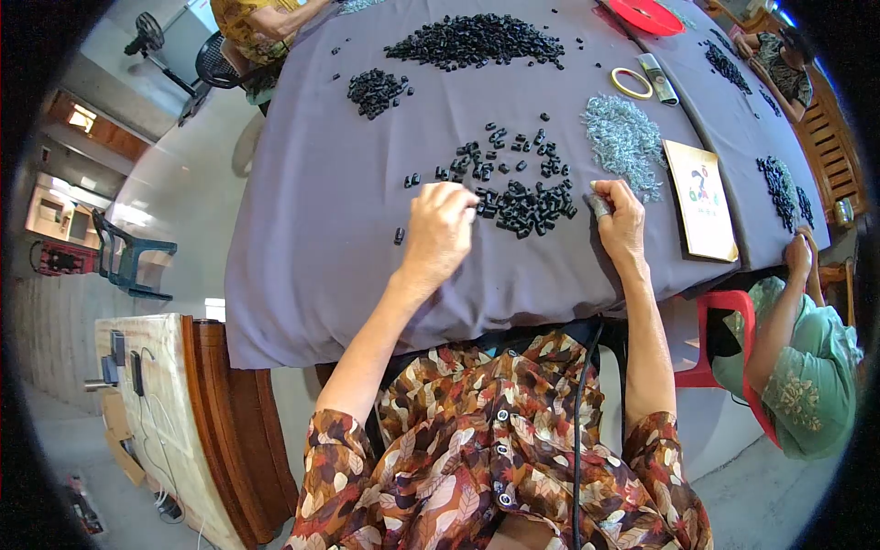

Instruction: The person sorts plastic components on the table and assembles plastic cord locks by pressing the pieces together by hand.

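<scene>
Small black pieces point(527, 209) lie in a loose pile on the grey tablecloth point(312, 266). At the pile's left side is my left hand point(440, 229), its fingers pinched together; anything between them is too small to make out. My right hand point(621, 220) rests right of the pile, fingers curled, with a greyish covering on one finger; what it holds is unclear. Just beyond it lies a heap of small clear-grey pieces point(623, 137). A booklet point(700, 202) with a light cover lies to its right.
Farther back are a large black heap point(477, 41), a smaller one point(376, 93), a tape roll point(632, 83) and a red tray point(646, 14). Other people sit at the left, far right and near right, one on a red chair point(704, 344). A cabinet point(174, 412) stands at lower left.
</scene>
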Demonstrator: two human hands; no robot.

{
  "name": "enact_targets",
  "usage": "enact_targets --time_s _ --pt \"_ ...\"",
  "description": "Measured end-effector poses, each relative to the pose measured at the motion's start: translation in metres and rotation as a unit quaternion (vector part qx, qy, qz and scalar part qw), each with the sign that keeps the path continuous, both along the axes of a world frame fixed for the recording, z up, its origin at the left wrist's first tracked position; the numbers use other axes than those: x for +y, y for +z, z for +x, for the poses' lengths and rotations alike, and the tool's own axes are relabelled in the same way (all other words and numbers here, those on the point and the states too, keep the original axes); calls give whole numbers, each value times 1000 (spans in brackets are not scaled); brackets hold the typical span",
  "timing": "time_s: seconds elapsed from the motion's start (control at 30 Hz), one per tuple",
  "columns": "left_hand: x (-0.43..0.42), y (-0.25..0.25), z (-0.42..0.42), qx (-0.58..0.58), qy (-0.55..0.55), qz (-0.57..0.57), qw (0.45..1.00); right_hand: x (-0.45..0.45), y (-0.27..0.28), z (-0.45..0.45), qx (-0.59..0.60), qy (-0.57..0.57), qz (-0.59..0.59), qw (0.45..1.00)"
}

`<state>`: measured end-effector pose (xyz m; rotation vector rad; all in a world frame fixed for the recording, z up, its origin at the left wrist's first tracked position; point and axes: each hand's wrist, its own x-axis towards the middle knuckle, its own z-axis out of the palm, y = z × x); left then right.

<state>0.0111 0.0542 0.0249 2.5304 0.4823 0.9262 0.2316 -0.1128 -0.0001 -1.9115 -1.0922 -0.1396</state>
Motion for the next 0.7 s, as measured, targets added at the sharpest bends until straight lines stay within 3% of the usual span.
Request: enact_targets --time_s 0.2,0.3,0.7 --pt "-30 -7 40 27 -88 40 995 -1 0 0 -5 -1 -5 1000" --pt "-33 -17 45 42 -90 92 991 -1 0 -1 6 6 2 1000" --pt "-20 -24 15 30 -76 101 992 -1 2 -1 -12 11 -8 1000"
